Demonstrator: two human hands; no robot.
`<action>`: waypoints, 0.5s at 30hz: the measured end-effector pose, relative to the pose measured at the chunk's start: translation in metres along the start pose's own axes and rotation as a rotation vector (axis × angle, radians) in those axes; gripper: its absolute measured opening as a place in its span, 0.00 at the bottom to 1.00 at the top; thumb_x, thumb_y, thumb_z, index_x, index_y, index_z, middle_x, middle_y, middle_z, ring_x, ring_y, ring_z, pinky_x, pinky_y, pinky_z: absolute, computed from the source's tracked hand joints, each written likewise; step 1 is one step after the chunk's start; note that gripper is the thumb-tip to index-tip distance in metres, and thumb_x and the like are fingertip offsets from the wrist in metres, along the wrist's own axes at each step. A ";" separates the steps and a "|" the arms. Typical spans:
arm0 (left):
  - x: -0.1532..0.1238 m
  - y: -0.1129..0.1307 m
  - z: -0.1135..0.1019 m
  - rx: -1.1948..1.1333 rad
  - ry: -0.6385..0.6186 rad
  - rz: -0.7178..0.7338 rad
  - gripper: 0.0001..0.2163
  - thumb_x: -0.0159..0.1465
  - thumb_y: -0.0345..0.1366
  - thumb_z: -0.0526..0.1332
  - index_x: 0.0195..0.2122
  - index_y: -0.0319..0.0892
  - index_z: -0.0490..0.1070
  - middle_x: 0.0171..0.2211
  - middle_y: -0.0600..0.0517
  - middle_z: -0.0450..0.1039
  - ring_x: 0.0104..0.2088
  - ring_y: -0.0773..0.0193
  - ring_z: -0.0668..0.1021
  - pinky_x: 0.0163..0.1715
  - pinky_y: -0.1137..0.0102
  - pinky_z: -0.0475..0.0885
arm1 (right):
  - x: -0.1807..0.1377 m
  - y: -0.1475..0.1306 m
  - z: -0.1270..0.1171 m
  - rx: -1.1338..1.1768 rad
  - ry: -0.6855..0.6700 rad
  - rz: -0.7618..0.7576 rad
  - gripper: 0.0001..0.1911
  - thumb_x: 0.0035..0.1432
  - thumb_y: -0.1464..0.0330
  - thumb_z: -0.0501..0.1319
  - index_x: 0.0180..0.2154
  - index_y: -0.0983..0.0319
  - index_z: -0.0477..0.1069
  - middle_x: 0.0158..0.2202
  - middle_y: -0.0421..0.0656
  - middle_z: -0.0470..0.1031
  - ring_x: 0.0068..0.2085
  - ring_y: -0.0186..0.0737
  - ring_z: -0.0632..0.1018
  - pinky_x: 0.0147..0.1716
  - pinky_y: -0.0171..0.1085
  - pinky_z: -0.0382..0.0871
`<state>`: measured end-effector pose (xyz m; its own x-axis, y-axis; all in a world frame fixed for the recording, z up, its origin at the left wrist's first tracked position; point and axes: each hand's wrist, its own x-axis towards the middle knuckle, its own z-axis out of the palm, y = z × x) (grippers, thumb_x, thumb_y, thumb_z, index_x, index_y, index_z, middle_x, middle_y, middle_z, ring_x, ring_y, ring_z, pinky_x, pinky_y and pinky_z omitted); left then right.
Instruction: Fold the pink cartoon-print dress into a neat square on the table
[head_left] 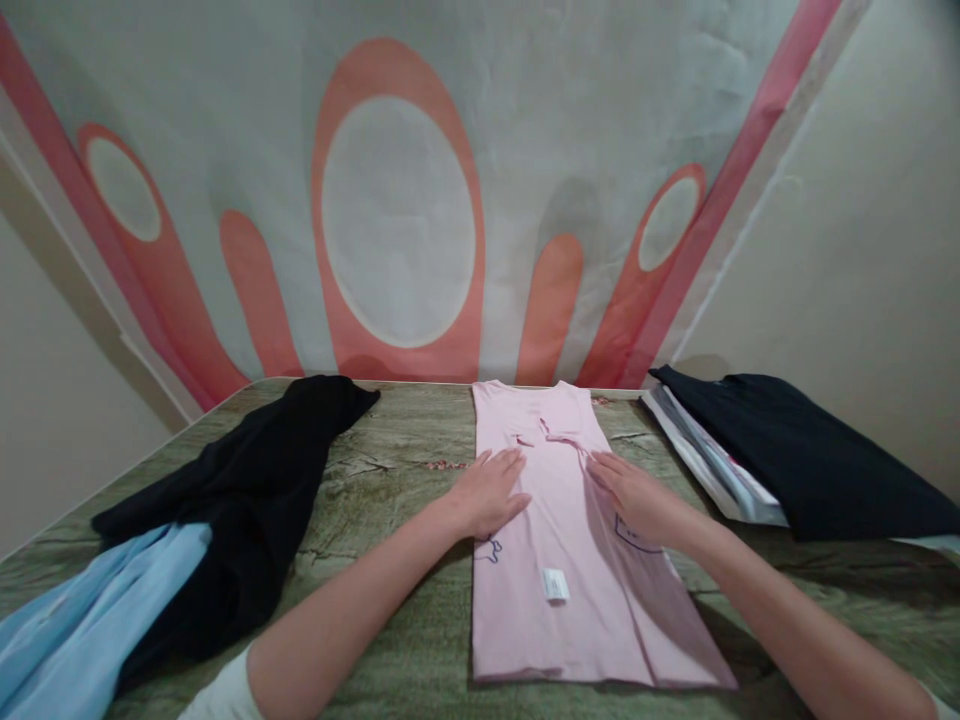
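On the grey-green wood-grain desk (420,630), a pale-pink cloth shirt (553,525) lay in front of the person, its sides folded inward to a long panel, with a small white rectangular label (555,585) towards the near hem. The left hand (491,495) rested on one folded side, fingers stretched flat and clamped on nothing; the right hand (634,497) lay likewise on the other side, its thumb out of sight. Doing this smoothing well seemed to call for light, even pressure from both palms, with the puckers near the neckline teased flat and the side edges kept straight. No container showed: a crumpled black garment (255,480) and light-blue cloth (90,610) lay heaped to the left, and a folded black garment (817,450) topped a stack of paler folded cloth (724,475) to the right
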<state>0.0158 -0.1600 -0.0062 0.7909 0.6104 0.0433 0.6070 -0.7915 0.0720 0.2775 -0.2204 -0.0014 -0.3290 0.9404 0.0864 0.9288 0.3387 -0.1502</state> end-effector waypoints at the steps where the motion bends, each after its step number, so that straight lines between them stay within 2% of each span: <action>1: 0.000 0.003 0.002 -0.012 -0.014 0.006 0.28 0.66 0.50 0.42 0.62 0.38 0.47 0.63 0.45 0.45 0.63 0.59 0.50 0.59 0.61 0.45 | -0.004 0.004 0.007 -0.013 -0.001 -0.010 0.23 0.57 0.75 0.48 0.54 0.73 0.63 0.56 0.56 0.62 0.58 0.49 0.62 0.57 0.50 0.56; 3: 0.000 0.005 0.005 -0.028 -0.034 0.013 0.29 0.66 0.51 0.41 0.62 0.38 0.45 0.64 0.45 0.43 0.63 0.59 0.48 0.59 0.62 0.44 | -0.017 0.004 0.011 -0.008 -0.028 -0.042 0.23 0.57 0.75 0.48 0.54 0.71 0.63 0.57 0.55 0.62 0.58 0.48 0.63 0.57 0.49 0.58; 5: 0.000 0.004 0.008 -0.032 -0.040 0.015 0.29 0.66 0.51 0.40 0.63 0.38 0.45 0.64 0.45 0.41 0.63 0.59 0.47 0.59 0.61 0.44 | -0.033 -0.004 0.005 0.019 -0.074 -0.082 0.23 0.58 0.74 0.48 0.54 0.70 0.63 0.57 0.53 0.63 0.58 0.46 0.64 0.57 0.47 0.58; 10: -0.001 0.001 0.008 -0.014 -0.048 0.020 0.29 0.66 0.51 0.39 0.63 0.38 0.43 0.64 0.45 0.40 0.63 0.60 0.46 0.60 0.61 0.42 | -0.068 -0.029 -0.033 0.168 -0.219 -0.131 0.20 0.58 0.72 0.51 0.52 0.65 0.67 0.56 0.50 0.64 0.57 0.46 0.65 0.56 0.45 0.59; 13: -0.002 0.004 0.008 -0.002 -0.030 -0.035 0.31 0.65 0.53 0.39 0.63 0.36 0.42 0.64 0.43 0.39 0.64 0.58 0.44 0.60 0.60 0.42 | -0.071 -0.034 -0.049 0.279 -0.316 -0.128 0.18 0.57 0.68 0.53 0.49 0.61 0.70 0.54 0.48 0.67 0.54 0.46 0.69 0.53 0.44 0.62; 15: -0.003 0.005 0.008 0.005 -0.008 -0.083 0.33 0.64 0.55 0.39 0.63 0.34 0.41 0.64 0.42 0.38 0.64 0.55 0.44 0.59 0.60 0.42 | -0.065 -0.031 -0.049 0.305 -0.283 -0.092 0.18 0.58 0.67 0.52 0.49 0.61 0.69 0.53 0.47 0.69 0.52 0.45 0.70 0.52 0.43 0.63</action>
<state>0.0173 -0.1659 -0.0143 0.7387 0.6735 0.0291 0.6706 -0.7385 0.0696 0.2780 -0.2936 0.0462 -0.4814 0.8628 -0.1544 0.8143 0.3751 -0.4429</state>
